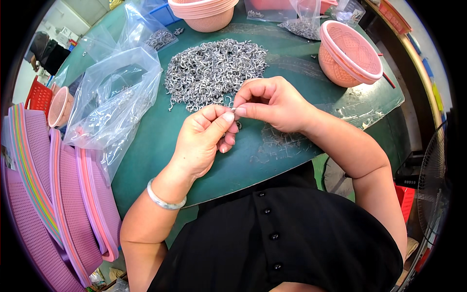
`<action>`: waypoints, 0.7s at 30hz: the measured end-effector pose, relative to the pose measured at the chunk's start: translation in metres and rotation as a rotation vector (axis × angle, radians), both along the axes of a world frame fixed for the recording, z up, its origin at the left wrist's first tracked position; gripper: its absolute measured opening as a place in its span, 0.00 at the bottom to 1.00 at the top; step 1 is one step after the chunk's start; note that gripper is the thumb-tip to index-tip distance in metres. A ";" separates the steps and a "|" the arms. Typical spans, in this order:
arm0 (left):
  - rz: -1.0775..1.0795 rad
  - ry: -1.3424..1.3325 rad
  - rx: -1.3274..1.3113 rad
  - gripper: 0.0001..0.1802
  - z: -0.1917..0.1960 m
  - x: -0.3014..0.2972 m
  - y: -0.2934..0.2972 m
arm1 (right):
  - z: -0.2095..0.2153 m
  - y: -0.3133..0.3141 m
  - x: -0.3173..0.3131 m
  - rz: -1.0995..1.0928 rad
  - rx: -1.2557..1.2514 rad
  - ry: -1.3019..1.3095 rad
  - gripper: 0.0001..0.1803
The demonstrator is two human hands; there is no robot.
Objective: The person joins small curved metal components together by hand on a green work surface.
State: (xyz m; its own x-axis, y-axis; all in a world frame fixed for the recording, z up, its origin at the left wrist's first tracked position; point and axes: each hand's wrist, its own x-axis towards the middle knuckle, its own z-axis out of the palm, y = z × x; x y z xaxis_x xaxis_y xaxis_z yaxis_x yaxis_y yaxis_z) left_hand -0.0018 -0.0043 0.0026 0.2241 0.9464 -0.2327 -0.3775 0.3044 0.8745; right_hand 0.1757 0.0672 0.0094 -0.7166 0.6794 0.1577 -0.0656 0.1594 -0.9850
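A heap of small grey metal hook-like pieces (214, 68) lies on the green table (204, 182). Just at its near edge, my two hands meet fingertip to fingertip. My left hand (202, 134) is closed, thumb pressed against the index finger on a small metal piece (233, 110) that the fingertips mostly hide. From the right, my right hand (272, 104) pinches at the same piece with thumb and forefinger. Another curved metal bit (239, 125) shows beside the curled fingers of my left hand.
A clear plastic bag (116, 107) lies left of the heap. Stacked pink baskets (348, 56) stand at right, more pink baskets (204, 17) at the back. A bag of metal pieces (301, 28) lies far right. Purple baskets (78, 204) crowd the left; a fan (433, 180) stands right.
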 end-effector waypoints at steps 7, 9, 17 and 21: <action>0.017 -0.013 0.017 0.06 0.000 -0.001 -0.001 | -0.002 0.001 -0.002 -0.020 0.129 0.008 0.04; 0.016 -0.015 0.022 0.06 0.000 -0.001 -0.001 | -0.003 0.001 -0.002 -0.020 0.139 0.007 0.04; 0.030 0.039 0.036 0.09 0.004 0.000 -0.001 | 0.026 0.009 0.015 -0.223 0.462 0.003 0.03; 0.031 0.021 0.044 0.09 0.005 -0.001 -0.002 | 0.072 0.025 0.060 -0.754 1.064 -0.189 0.02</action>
State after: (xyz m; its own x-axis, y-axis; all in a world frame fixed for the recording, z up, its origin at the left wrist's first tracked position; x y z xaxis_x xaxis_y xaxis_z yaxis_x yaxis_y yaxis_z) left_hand -0.0026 -0.0059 0.0074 0.1904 0.9621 -0.1953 -0.3672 0.2543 0.8947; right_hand 0.2359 0.0918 0.0815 -0.2892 0.5262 0.7997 0.5041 0.7939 -0.3400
